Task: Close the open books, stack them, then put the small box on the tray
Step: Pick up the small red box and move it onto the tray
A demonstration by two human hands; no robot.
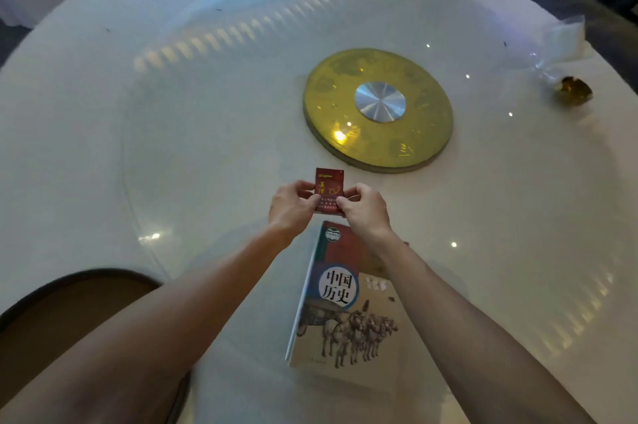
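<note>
So it's a big round white table (103,119) with a glass turntable on top, and ceiling lights are reflecting all over it. In the middle of the glass sits a round gold disc (378,109) with a silver hub; can't say for sure if that counts as the tray. The small box (329,191), dark red with gold lettering, is up off the table, just on the near side of the gold disc. Both hands have it: left hand (293,207) pinching the left edge, right hand (366,211) pinching the right edge, fingers closed on it. Right below the hands is a closed book (345,313), horses and a chariot on its cover, lying flat with at least one more book edge peeking out underneath. Far right there's a crinkly clear wrapper (559,43) and a small gold thing (574,90).
</note>
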